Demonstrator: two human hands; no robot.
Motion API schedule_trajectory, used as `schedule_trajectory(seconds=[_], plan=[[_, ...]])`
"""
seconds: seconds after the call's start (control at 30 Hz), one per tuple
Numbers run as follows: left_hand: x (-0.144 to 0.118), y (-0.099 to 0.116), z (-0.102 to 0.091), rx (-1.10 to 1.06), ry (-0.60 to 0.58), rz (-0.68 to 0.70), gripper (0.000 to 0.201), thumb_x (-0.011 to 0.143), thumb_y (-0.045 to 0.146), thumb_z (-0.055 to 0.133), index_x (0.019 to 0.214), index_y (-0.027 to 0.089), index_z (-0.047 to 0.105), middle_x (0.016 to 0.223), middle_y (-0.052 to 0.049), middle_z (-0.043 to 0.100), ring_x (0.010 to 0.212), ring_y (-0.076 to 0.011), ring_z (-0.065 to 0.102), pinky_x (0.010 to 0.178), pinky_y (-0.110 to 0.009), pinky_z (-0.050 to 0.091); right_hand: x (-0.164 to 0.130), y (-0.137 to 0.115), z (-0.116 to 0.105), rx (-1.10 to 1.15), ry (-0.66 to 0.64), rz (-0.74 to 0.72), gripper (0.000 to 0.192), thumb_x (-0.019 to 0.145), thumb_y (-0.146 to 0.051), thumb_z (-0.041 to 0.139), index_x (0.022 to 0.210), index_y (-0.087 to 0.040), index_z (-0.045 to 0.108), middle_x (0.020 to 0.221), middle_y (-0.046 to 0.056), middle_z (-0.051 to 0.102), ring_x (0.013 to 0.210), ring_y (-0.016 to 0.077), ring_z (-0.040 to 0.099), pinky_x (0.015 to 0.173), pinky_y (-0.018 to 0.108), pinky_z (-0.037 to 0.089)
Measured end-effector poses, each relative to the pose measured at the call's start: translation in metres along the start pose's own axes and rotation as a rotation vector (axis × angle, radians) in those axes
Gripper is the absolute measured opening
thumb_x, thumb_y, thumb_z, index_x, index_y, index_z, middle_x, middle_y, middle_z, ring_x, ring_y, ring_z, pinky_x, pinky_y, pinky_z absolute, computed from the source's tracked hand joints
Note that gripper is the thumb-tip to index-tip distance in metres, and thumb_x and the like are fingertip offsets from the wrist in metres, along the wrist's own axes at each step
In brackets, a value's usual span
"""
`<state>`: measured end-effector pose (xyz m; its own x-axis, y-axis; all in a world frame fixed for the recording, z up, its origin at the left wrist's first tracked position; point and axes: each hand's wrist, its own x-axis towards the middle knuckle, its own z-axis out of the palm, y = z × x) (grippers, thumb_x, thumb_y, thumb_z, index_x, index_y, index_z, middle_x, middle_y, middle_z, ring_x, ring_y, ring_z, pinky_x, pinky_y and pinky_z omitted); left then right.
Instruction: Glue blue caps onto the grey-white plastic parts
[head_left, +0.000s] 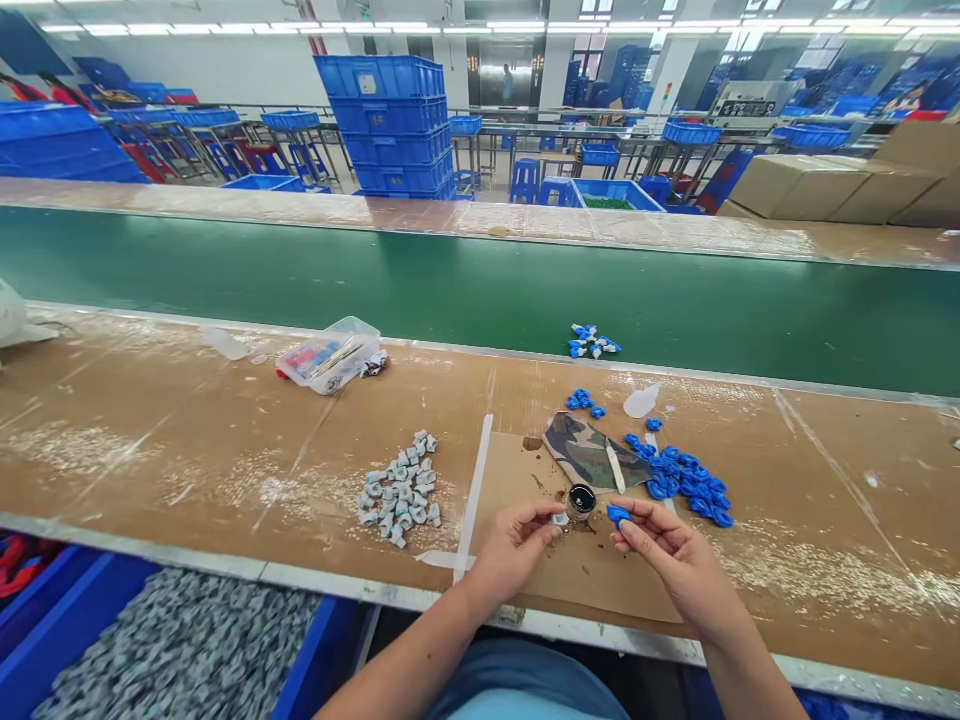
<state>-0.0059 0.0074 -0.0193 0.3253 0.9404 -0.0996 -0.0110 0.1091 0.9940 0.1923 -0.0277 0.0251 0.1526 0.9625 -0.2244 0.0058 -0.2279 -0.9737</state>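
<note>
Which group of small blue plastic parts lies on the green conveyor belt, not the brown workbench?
The small cluster of blue and white parts on the green belt; the other blue groups lie on the brown bench.

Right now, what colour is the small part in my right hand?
Blue, seen in the head view: the small part pinched in the right hand.

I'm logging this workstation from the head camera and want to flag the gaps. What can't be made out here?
- Small grey part in the left hand: mostly covered by the fingers, shape unclear.
- Blue part in the right hand: too small for detail.
- Small dark jar: contents unreadable.
- Clear box: contents blurred.
- Blue bin of grey parts: cut off by the bottom edge.
</note>
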Motion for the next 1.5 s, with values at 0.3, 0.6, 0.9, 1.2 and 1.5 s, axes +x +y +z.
schedule_trajectory(seconds=[0.3, 0.6, 0.9, 1.2, 1.5], plan=[[-0.002, 0.0, 0.0, -0.073, 0.008, -0.04, 0.026, 0.07, 0.03, 0.07, 0.091, 0.016, 0.072, 0.087, -0.007, 0.071, 0.078, -0.0169, 0.062, 0.074, -0.027, 0.05, 0.006, 0.006, -0.013, -0.285, 0.004, -0.279, 0.029, 0.078, -0.045, 0.063, 0.092, -0.02, 0.062, 0.085, 0.007, 0.066, 0.076, 0.0169, 0.064, 0.07, 0.028, 0.056], [-0.002, -0.002, 0.002, -0.104, 0.01, -0.039, 0.025, 0.068, 0.03, 0.072, 0.089, 0.016, 0.071, 0.084, -0.007, 0.069, 0.077, -0.0164, 0.061, 0.073, -0.027, 0.05, 0.002, 0.003, -0.03, -0.555, 0.008, -0.477, 0.021, 0.084, -0.039, 0.054, 0.085, -0.024, 0.068, 0.099, 0.01, 0.065, 0.096, 0.0224, 0.061, 0.076, 0.032, 0.053], [-0.002, -0.003, 0.003, -0.127, -0.002, -0.05, 0.027, 0.067, 0.033, 0.073, 0.087, 0.015, 0.071, 0.079, -0.006, 0.069, 0.072, -0.0148, 0.061, 0.069, -0.025, 0.05, 0.01, 0.013, -0.02, -0.658, 0.005, -0.39, 0.032, 0.083, -0.05, 0.054, 0.097, -0.023, 0.065, 0.071, 0.002, 0.068, 0.057, 0.0156, 0.064, 0.056, 0.027, 0.056], [-0.002, -0.003, 0.005, -0.218, -0.038, -0.11, 0.036, 0.063, 0.039, 0.076, 0.09, 0.015, 0.072, 0.079, -0.007, 0.071, 0.071, -0.0154, 0.062, 0.069, -0.027, 0.051, 0.016, -0.007, -0.007, -0.905, -0.056, -0.638, 0.029, 0.09, -0.036, 0.045, 0.11, -0.026, 0.064, 0.095, 0.006, 0.07, 0.083, 0.0192, 0.066, 0.074, 0.031, 0.054], [-0.003, -0.004, 0.001, -0.001, 0.003, -0.025, 0.022, 0.072, 0.03, 0.067, 0.088, 0.017, 0.074, 0.082, -0.008, 0.072, 0.073, -0.017, 0.061, 0.068, -0.026, 0.05, 0.027, -0.001, 0.0, -0.938, -0.103, -0.71, 0.029, 0.09, -0.033, 0.045, 0.109, -0.026, 0.066, 0.094, 0.006, 0.071, 0.086, 0.0204, 0.064, 0.078, 0.035, 0.052]])
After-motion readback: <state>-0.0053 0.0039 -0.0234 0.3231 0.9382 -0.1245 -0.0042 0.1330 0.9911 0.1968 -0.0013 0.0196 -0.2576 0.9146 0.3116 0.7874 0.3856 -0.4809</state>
